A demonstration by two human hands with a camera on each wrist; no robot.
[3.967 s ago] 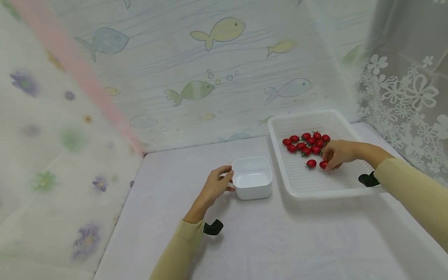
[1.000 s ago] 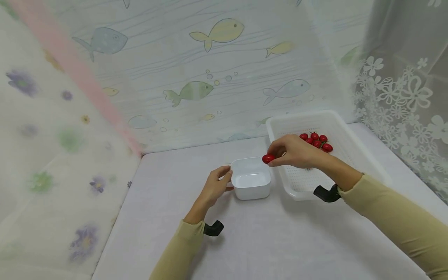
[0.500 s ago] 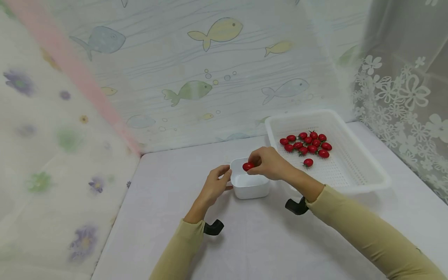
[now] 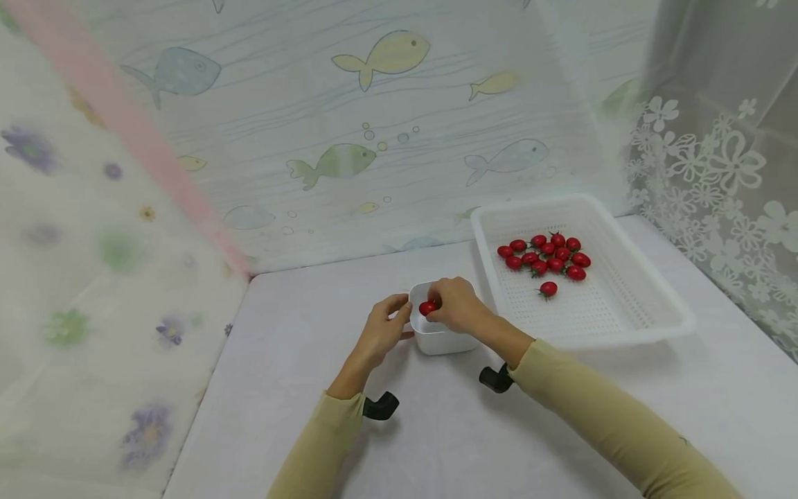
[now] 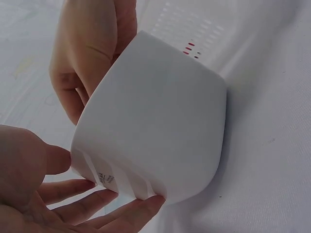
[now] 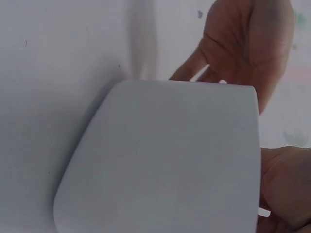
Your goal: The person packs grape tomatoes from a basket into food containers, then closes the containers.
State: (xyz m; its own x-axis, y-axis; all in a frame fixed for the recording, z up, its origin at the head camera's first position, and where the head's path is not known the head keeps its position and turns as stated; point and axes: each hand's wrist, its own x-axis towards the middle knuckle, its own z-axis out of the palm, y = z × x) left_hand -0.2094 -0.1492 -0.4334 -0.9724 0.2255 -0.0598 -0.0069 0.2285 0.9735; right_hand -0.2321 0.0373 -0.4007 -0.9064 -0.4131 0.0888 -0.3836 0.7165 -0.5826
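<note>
Right now my right hand [image 4: 458, 305] sits over the bowl [image 4: 444, 338], its fingers pinched round one tomato [image 4: 427, 308], which hangs just above the bowl's left rim and is not yet inside. My left hand [image 4: 382, 331] steadies the bowl from the left: in the left wrist view its fingers [image 5: 121, 211] lie nearly straight along the bowl's [image 5: 155, 121] side and base, touching it, with the thumb against the wall. The bowl stands near the middle of the bench [image 4: 436, 430], close beside the near left corner of the tray [image 4: 623, 326]. The tray occupies the far right corner of the bench, and a cluster of tomatoes [image 4: 545, 255] lies toward its far left, one a little apart on the near side.
</note>
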